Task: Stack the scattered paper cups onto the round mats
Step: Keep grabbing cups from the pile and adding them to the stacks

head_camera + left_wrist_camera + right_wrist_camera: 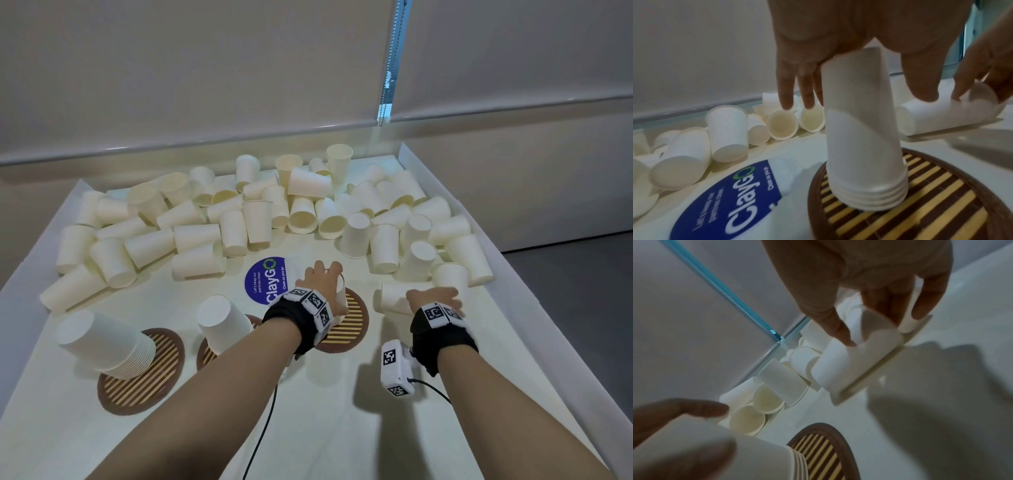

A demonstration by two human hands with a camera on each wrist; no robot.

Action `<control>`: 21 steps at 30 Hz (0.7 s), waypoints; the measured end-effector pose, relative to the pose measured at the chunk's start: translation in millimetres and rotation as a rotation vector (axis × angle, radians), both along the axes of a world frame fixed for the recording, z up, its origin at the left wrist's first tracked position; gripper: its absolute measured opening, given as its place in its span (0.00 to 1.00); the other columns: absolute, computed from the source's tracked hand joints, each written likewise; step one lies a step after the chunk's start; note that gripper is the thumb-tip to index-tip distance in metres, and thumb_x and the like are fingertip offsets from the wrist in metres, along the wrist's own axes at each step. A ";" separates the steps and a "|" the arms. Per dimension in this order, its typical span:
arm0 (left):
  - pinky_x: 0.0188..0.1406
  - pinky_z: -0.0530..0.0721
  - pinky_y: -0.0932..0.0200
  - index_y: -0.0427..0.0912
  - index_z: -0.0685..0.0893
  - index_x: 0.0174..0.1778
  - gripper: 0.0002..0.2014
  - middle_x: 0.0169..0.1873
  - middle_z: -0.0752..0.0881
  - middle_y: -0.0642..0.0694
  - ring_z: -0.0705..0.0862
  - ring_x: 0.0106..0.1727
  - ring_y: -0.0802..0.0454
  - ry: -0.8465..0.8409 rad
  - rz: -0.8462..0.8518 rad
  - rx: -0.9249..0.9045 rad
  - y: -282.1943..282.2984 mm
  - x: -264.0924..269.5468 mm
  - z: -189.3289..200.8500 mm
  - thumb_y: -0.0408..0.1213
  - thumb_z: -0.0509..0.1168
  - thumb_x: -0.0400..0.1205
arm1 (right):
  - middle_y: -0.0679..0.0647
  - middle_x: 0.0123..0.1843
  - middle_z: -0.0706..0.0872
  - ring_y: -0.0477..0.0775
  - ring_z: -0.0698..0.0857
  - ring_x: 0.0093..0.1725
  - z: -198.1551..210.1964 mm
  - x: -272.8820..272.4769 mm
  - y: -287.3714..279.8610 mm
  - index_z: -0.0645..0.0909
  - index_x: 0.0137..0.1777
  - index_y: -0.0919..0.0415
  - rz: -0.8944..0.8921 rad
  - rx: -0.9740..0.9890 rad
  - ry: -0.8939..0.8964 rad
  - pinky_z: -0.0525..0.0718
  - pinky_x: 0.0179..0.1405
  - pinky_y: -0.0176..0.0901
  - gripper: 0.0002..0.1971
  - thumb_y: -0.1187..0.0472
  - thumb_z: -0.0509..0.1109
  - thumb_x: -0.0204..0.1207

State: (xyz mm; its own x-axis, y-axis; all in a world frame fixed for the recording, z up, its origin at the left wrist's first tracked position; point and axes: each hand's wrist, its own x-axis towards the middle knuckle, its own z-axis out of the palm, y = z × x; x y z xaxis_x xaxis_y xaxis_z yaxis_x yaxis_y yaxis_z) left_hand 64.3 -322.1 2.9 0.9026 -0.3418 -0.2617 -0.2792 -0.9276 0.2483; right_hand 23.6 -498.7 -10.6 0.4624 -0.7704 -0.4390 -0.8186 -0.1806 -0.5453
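Note:
Upside-down white paper cups form a stack [865, 146] on the right round striped mat [352, 329]. My left hand [327, 274] grips the top of this stack, fingers behind it and thumb in front. To its right a single cup [394, 298] lies on its side. My right hand [435, 298] pinches the end of that cup [849, 361] between thumb and fingers. The left mat [140, 373] carries a tall leaning stack [106, 339]. A shorter stack [224, 322] stands on the middle mat [209, 356].
Several loose cups [239, 219] lie heaped across the far half of the white tray, some upright, most on their sides. A blue round ClayGO sticker [265, 281] sits behind the mats. The tray's raised right wall [568, 383] runs close to my right arm.

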 end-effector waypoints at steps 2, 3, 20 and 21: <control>0.67 0.70 0.46 0.47 0.63 0.74 0.39 0.68 0.69 0.43 0.68 0.71 0.42 -0.065 -0.047 0.005 -2.9 2.4 4.9 0.57 0.71 0.72 | 0.68 0.68 0.77 0.66 0.77 0.67 -5.5 -1.9 -4.7 0.68 0.72 0.73 0.062 0.103 -0.046 0.75 0.61 0.48 0.24 0.64 0.65 0.77; 0.71 0.67 0.47 0.45 0.63 0.76 0.39 0.71 0.68 0.43 0.66 0.74 0.43 -0.094 -0.073 -0.040 -5.1 2.8 9.3 0.58 0.70 0.73 | 0.68 0.66 0.79 0.66 0.78 0.66 -4.0 -1.2 -6.8 0.72 0.70 0.74 0.076 0.113 -0.071 0.74 0.57 0.46 0.21 0.65 0.62 0.79; 0.58 0.78 0.54 0.46 0.72 0.65 0.30 0.59 0.80 0.45 0.79 0.59 0.45 0.053 0.152 -0.724 -37.7 -6.2 49.7 0.46 0.76 0.70 | 0.59 0.77 0.68 0.68 0.69 0.72 20.6 17.2 -57.7 0.73 0.72 0.59 0.193 -0.207 -0.226 0.69 0.70 0.55 0.23 0.67 0.62 0.75; 0.58 0.77 0.55 0.46 0.72 0.65 0.31 0.59 0.80 0.45 0.79 0.59 0.46 0.052 0.167 -0.724 -35.4 -4.0 52.0 0.45 0.77 0.69 | 0.57 0.79 0.65 0.68 0.66 0.74 15.8 14.4 -64.4 0.71 0.74 0.58 0.251 -0.249 -0.157 0.68 0.71 0.56 0.26 0.67 0.62 0.75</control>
State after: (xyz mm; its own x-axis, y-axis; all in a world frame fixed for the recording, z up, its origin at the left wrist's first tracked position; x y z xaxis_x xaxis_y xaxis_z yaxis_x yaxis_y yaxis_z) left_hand 60.3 -357.6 54.8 0.9500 -0.3048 -0.0672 -0.1202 -0.5559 0.8225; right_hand 38.0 -563.1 5.2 0.6968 -0.6987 -0.1621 -0.6423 -0.5073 -0.5745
